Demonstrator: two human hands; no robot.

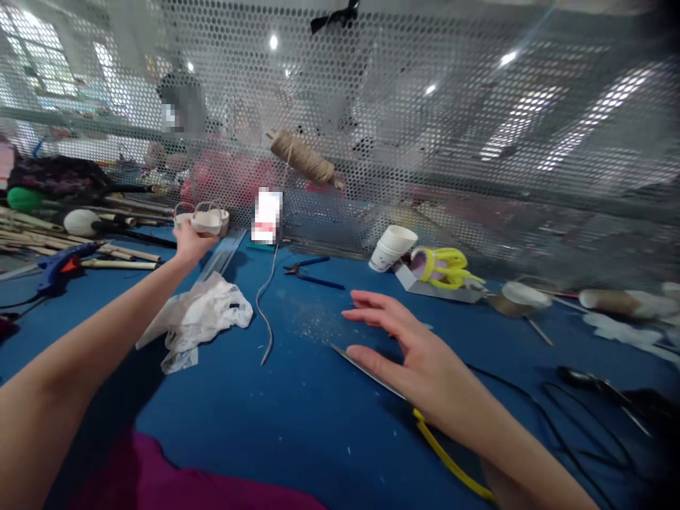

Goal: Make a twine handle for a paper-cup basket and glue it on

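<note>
At the far left of the blue table my left hand [192,242] reaches out to a small off-white basket [207,222] with thin looped handles. My fingers are closed at its near side, and part of the grip is hidden. My right hand [396,340] hovers over the middle right with its fingers apart and nothing in them. Beneath it lies a pair of scissors, with a metal blade [366,370] and a yellow handle [449,457] showing on either side. A crumpled white cloth or plastic piece [205,315] lies near my left forearm.
Blue-handled pliers [313,273] and a grey cord [264,312] lie mid-table. Behind are stacked paper cups [392,248], a yellow item [446,268] and a phone [266,218]. A twine spool [302,157] hangs on the perforated screen. A blue glue gun [58,268] and sticks are left.
</note>
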